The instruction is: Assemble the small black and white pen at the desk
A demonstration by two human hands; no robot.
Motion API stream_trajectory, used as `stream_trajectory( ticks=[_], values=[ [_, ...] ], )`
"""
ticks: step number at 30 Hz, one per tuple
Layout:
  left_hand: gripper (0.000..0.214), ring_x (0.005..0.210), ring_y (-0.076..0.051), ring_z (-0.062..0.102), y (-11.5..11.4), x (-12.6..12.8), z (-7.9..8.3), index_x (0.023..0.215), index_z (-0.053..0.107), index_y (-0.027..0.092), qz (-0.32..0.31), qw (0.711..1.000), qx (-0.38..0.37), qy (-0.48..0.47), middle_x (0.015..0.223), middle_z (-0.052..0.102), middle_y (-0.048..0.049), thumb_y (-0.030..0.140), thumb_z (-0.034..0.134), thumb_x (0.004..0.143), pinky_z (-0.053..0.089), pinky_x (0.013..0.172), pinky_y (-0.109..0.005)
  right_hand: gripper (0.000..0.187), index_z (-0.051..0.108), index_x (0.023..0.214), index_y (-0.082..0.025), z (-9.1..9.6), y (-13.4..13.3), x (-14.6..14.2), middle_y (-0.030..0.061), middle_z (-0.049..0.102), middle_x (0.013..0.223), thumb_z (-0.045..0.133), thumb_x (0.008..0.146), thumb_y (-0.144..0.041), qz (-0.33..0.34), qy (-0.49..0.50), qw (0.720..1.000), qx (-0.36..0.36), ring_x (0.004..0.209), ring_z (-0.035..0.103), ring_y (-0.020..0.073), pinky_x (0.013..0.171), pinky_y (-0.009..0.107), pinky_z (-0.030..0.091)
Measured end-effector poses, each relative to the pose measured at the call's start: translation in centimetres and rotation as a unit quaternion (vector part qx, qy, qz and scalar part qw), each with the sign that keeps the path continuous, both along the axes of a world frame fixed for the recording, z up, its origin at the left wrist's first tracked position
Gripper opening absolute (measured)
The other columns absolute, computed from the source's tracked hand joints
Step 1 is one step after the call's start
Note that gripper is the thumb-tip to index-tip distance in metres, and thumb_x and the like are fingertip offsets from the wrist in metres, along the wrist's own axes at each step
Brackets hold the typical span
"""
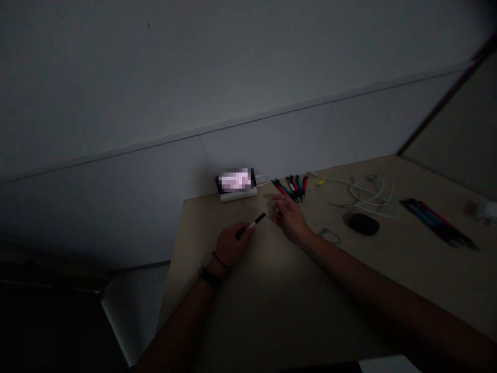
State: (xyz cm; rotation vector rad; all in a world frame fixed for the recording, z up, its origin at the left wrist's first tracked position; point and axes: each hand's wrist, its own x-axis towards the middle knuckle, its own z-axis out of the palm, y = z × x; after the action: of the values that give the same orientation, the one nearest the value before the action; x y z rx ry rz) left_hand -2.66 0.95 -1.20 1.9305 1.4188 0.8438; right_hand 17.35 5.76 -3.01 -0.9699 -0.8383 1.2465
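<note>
In dim light, my left hand [230, 246] is closed around a black and white pen [254, 224] whose tip points up and right. My right hand [289, 216] rests on the beige table [279, 295] just right of the pen tip, fingers curled; whether they hold anything is hidden. A row of several coloured markers [291, 187] lies just beyond my right hand.
A phone [236, 181] leans on a white block by the wall. A white cable [367, 194], a black round object [363, 224], a small ring [330, 236] and a dark pen pack [438, 223] lie to the right. The table's left edge drops off near my left arm.
</note>
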Motion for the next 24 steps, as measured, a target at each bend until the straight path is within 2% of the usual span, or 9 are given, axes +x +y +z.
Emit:
stream_trajectory(
  ticks=[6, 12, 16, 21, 24],
  values=[
    [0.041, 0.069, -0.016, 0.062, -0.01, 0.01, -0.01, 0.096, 0.077, 0.018, 0.002, 1.000, 0.012, 0.001, 0.078, 0.073, -0.0031, 0.052, 0.054, 0.094, 0.042, 0.062, -0.026, 0.035, 0.063, 0.100, -0.024, 0.70, -0.33, -0.10, -0.0067, 0.051, 0.067, 0.071, 0.076, -0.050, 0.025, -0.053, 0.998, 0.005, 0.057, 0.046, 0.0092, 0.053, 0.022, 0.042],
    [0.039, 0.070, -0.016, 0.062, 0.15, -0.05, -0.22, 0.097, 0.077, 0.018, -0.002, 1.000, 0.017, 0.000, 0.079, 0.073, -0.0030, 0.051, 0.055, 0.094, 0.044, 0.063, -0.026, 0.035, 0.067, 0.091, -0.022, 0.58, -0.27, -0.11, -0.0062, 0.048, 0.063, 0.070, 0.075, -0.053, 0.035, -0.083, 0.996, -0.008, 0.056, 0.045, 0.0102, 0.053, 0.023, 0.045],
    [0.038, 0.070, -0.016, 0.063, 0.17, -0.05, -0.26, 0.098, 0.077, 0.019, 0.001, 1.000, 0.016, 0.001, 0.078, 0.073, -0.0028, 0.050, 0.056, 0.094, 0.044, 0.063, -0.026, 0.034, 0.069, 0.086, -0.020, 0.41, -0.15, -0.08, -0.0047, 0.052, 0.062, 0.072, 0.075, -0.052, 0.047, -0.109, 0.993, 0.006, 0.057, 0.050, 0.0113, 0.054, 0.025, 0.047],
    [0.037, 0.070, -0.016, 0.063, 0.00, -0.05, -0.23, 0.096, 0.077, 0.019, 0.003, 1.000, 0.026, 0.001, 0.079, 0.074, -0.0027, 0.050, 0.056, 0.095, 0.044, 0.063, -0.026, 0.033, 0.069, 0.082, -0.021, 0.29, -0.07, -0.09, -0.0004, 0.065, 0.070, 0.084, 0.065, -0.044, 0.044, -0.068, 0.997, -0.003, 0.064, 0.060, 0.0140, 0.062, 0.029, 0.053],
    [0.037, 0.070, -0.016, 0.063, -0.01, -0.04, -0.26, 0.094, 0.077, 0.019, 0.006, 0.999, 0.031, 0.000, 0.079, 0.074, -0.0026, 0.049, 0.056, 0.095, 0.044, 0.064, -0.026, 0.038, 0.072, 0.088, -0.021, 0.39, -0.07, 0.06, 0.0042, 0.074, 0.080, 0.089, 0.061, -0.042, 0.062, -0.026, 0.997, -0.027, 0.074, 0.068, 0.0177, 0.070, 0.032, 0.056]
  ],
)
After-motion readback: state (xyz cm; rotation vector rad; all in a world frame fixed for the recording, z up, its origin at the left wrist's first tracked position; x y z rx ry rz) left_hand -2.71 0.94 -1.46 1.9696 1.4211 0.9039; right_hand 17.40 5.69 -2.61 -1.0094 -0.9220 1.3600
